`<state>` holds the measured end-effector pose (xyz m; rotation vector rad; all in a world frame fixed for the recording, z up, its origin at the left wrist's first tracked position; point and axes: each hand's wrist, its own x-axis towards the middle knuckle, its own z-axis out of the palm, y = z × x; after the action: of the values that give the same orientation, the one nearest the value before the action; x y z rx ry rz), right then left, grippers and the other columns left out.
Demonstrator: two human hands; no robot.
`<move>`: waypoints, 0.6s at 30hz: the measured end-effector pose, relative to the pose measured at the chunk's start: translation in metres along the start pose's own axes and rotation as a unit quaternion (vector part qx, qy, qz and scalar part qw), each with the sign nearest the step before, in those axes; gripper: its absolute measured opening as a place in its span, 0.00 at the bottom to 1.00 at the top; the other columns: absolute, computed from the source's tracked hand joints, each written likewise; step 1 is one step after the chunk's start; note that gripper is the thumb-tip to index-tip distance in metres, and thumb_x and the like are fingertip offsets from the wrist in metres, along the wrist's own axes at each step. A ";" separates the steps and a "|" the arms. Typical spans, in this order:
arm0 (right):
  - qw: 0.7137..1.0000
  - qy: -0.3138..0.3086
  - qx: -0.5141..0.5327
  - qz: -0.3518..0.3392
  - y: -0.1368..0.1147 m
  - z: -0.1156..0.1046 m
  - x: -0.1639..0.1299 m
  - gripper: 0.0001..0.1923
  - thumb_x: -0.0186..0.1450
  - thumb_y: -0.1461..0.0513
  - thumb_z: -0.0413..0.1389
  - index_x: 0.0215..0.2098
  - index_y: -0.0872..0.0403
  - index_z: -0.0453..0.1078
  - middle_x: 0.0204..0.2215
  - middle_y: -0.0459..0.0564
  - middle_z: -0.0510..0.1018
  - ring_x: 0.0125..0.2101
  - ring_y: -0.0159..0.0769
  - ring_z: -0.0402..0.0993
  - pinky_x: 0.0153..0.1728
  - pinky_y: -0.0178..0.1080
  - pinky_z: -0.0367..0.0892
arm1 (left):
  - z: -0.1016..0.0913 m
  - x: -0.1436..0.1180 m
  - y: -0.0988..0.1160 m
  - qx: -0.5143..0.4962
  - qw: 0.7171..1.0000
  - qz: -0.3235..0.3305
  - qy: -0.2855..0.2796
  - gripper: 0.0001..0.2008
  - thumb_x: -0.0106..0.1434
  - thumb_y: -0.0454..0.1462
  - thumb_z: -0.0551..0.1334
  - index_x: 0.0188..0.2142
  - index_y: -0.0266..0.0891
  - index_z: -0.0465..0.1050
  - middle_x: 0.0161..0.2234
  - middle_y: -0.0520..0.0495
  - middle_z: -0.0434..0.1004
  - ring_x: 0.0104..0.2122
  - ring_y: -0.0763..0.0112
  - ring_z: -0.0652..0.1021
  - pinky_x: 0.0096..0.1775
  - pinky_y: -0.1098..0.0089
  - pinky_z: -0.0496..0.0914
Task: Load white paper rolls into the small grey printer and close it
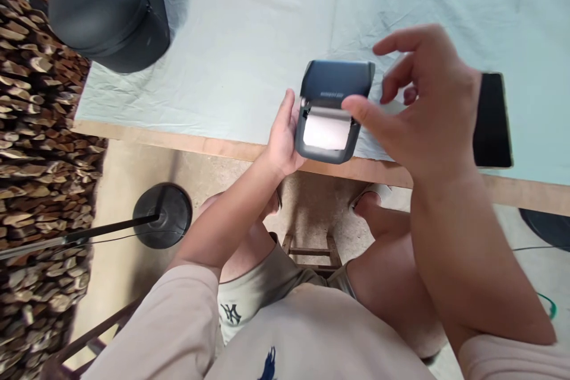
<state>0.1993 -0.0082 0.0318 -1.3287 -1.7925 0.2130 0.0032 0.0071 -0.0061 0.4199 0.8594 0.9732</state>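
Seated at the edge of a cloth-covered table (249, 41), you steady a small dark-grey receipt printer (332, 111) with its lid swung up and a white paper roll (327, 130) showing in the well. Your left hand (281, 139) cups the printer's left side, fingers pressed flat against the casing and closed on nothing else. Your right hand (425, 104) hovers just above and to the right of the printer, fingers loosely spread and empty, the thumb reaching toward the paper's top edge. The printer sits at the table's near edge, partly overhanging the wooden rim (191, 143).

To handle the roll well, judging from this view, keep your left palm firm so the printer cannot slide off the edge, and bring thumb and forefinger onto the loose paper end squarely, so it feeds straight under the lid rather than skewed.

A black phone (492, 122) lies face-up to the right, near your right hand; a dark rounded case (107, 9) stands at the far left corner.
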 end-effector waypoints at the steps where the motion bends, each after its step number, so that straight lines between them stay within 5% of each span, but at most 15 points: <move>1: 0.999 0.028 0.014 0.011 -0.005 0.002 0.002 0.19 0.75 0.44 0.65 0.56 0.42 0.72 0.38 0.45 0.76 0.29 0.37 0.75 0.34 0.48 0.76 | 0.000 0.000 -0.001 0.000 1.000 0.002 -0.021 0.24 0.86 0.54 0.56 0.60 0.42 0.83 0.57 0.43 0.93 0.80 0.43 0.77 0.72 0.50 0.83; 4: 0.993 0.083 0.087 0.017 -0.019 0.002 0.008 0.09 0.82 0.48 0.54 0.52 0.41 0.69 0.41 0.47 0.74 0.35 0.41 0.84 0.33 0.46 0.76 | -0.004 0.000 -0.003 0.013 0.999 0.017 -0.049 0.23 0.87 0.53 0.57 0.60 0.42 0.84 0.59 0.43 0.93 0.81 0.45 0.77 0.73 0.52 0.82; 6: 0.992 0.069 0.103 0.014 -0.024 -0.002 0.010 0.05 0.83 0.52 0.53 0.49 0.39 0.69 0.41 0.48 0.75 0.44 0.46 0.89 0.36 0.48 0.79 | -0.007 0.000 -0.005 0.023 0.998 0.028 -0.049 0.21 0.86 0.51 0.58 0.57 0.42 0.85 0.57 0.44 0.94 0.80 0.47 0.78 0.73 0.53 0.83; 8: 0.998 0.020 0.062 0.016 -0.024 -0.006 0.010 0.03 0.78 0.58 0.57 0.44 0.40 0.71 0.38 0.46 0.79 0.39 0.46 0.88 0.36 0.50 0.79 | -0.008 0.000 -0.006 0.034 0.997 0.035 -0.055 0.18 0.85 0.49 0.61 0.55 0.42 0.86 0.56 0.45 0.94 0.79 0.48 0.79 0.73 0.54 0.83; 11: 0.992 -0.095 -0.054 0.064 -0.014 -0.006 0.009 0.10 0.64 0.64 0.66 0.41 0.42 0.76 0.31 0.45 0.79 0.30 0.46 0.79 0.41 0.55 0.80 | -0.008 -0.004 -0.005 0.057 0.994 0.043 -0.081 0.15 0.84 0.46 0.63 0.54 0.41 0.85 0.55 0.46 0.94 0.76 0.48 0.82 0.70 0.54 0.85; 14: 0.965 -0.184 -0.119 0.142 -0.004 0.000 0.010 0.20 0.54 0.66 0.72 0.44 0.43 0.81 0.26 0.45 0.71 0.34 0.52 0.79 0.45 0.60 0.80 | -0.007 -0.010 -0.004 0.087 0.989 0.052 -0.109 0.13 0.82 0.45 0.68 0.57 0.42 0.85 0.53 0.45 0.94 0.70 0.45 0.88 0.66 0.54 0.87; 18: 0.954 -0.204 -0.115 0.188 -0.009 -0.004 0.013 0.26 0.50 0.67 0.75 0.44 0.42 0.82 0.27 0.44 0.71 0.34 0.51 0.78 0.46 0.61 0.81 | -0.006 -0.014 -0.004 0.084 0.991 0.030 -0.096 0.14 0.80 0.45 0.71 0.58 0.43 0.84 0.53 0.45 0.94 0.67 0.44 0.89 0.66 0.52 0.87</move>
<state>0.1953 -0.0021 0.0464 -1.9018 -1.9243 0.5325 -0.0033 -0.0073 -0.0056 0.6772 0.7590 0.9026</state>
